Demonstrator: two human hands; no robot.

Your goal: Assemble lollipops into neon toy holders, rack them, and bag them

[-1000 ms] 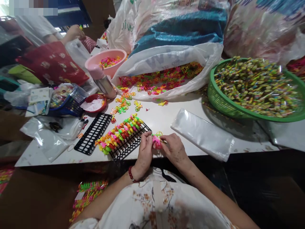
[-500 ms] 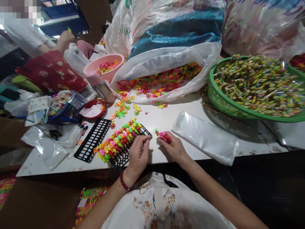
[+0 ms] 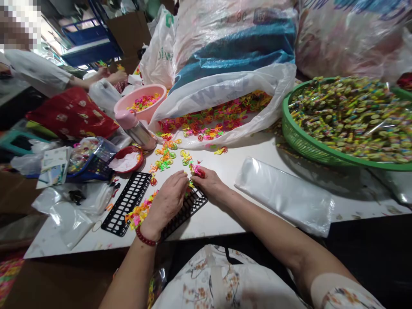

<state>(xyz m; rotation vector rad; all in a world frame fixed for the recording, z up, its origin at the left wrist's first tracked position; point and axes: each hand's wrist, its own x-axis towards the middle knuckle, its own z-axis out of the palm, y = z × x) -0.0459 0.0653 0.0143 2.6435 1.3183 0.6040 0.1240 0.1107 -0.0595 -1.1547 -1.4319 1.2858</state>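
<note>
My left hand [image 3: 170, 195] is over a black plastic rack [image 3: 189, 207], its fingers bent together near the rack's far end; what they pinch is hidden. Small bright plastic toys [image 3: 140, 213] stand in a row along that rack, partly covered by this hand. My right hand [image 3: 209, 182] is closed around a few pink and red plastic toys [image 3: 198, 171], right beside the left fingertips. Between the hands a bit of yellow-green plastic shows. A second black rack [image 3: 127, 204], with nothing in its slots, lies to the left.
Loose toys [image 3: 165, 154] spill from a white sack [image 3: 225, 124]. Around the table are a pink basin [image 3: 120, 103], a flask [image 3: 138, 131], a red dish [image 3: 140, 159], clear plastic bags [image 3: 283, 195] and a full green basket [image 3: 309, 146]. A co-worker's hands [image 3: 116, 77] hold small pieces at far left.
My left hand has moved left and up over the rack's toys. My right hand has come left with its toys, up to the rack's far end. The co-worker's hands have shifted.
</note>
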